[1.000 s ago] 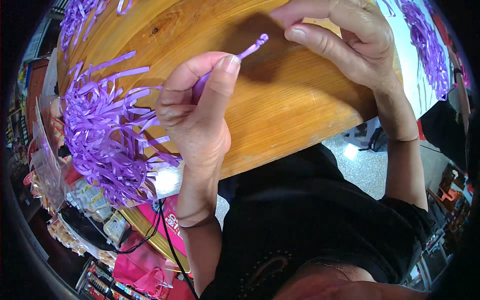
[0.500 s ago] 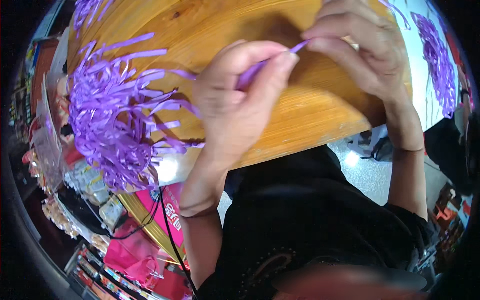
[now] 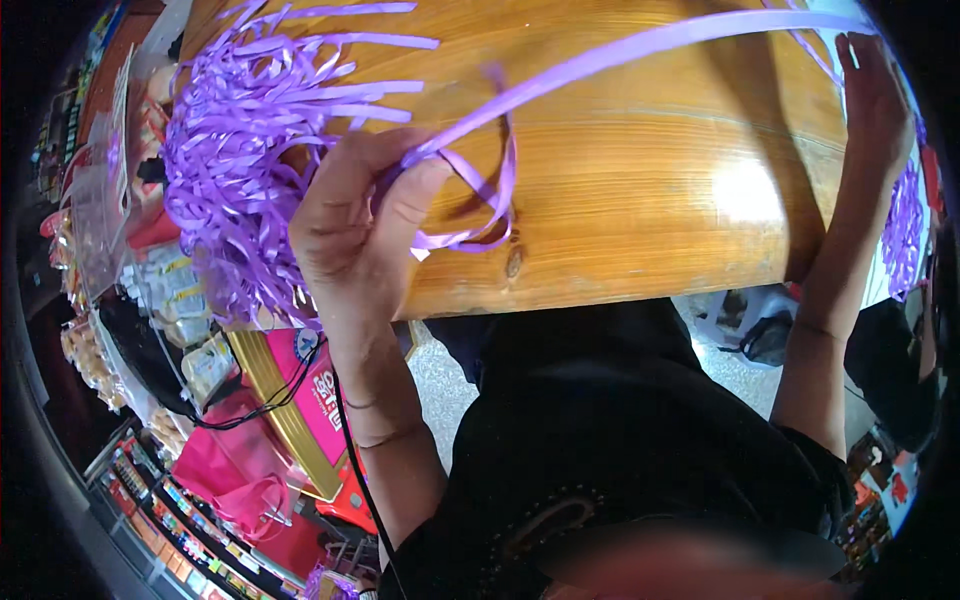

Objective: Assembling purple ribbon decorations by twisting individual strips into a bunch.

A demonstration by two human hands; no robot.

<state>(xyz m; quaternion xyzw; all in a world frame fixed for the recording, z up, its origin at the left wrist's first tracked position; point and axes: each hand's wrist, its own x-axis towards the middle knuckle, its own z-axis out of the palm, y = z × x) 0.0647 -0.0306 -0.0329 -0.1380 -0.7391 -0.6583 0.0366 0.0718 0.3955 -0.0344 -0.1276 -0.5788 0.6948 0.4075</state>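
Observation:
A purple ribbon (image 3: 640, 47) runs taut above the wooden table, from my left hand up to my right hand at the far right. My left hand (image 3: 355, 225) pinches it between thumb and fingers, where a small knot or fold shows. Below that pinch, a loose loop and tail of ribbon curl over the wood. My right hand (image 3: 880, 100) is closed at the ribbon's other end, its fingertips partly cut by the picture's dark rim. Just left of my left hand lies a big tangled heap of purple ribbons (image 3: 235, 150), with several ends reaching across the tabletop.
The wooden table (image 3: 620, 240) has a curved look and a front edge close to my body. Another bundle of purple ribbon (image 3: 903, 230) lies on a white surface at the right. A pink bag (image 3: 235, 490), a gold-edged pink box (image 3: 310, 400) and a black cable (image 3: 350, 460) are at lower left.
My hands have moved far apart, the right one outward to the right and the left one leftward. The ribbon between them is now a long taut strip, and a loop hangs beside my left hand.

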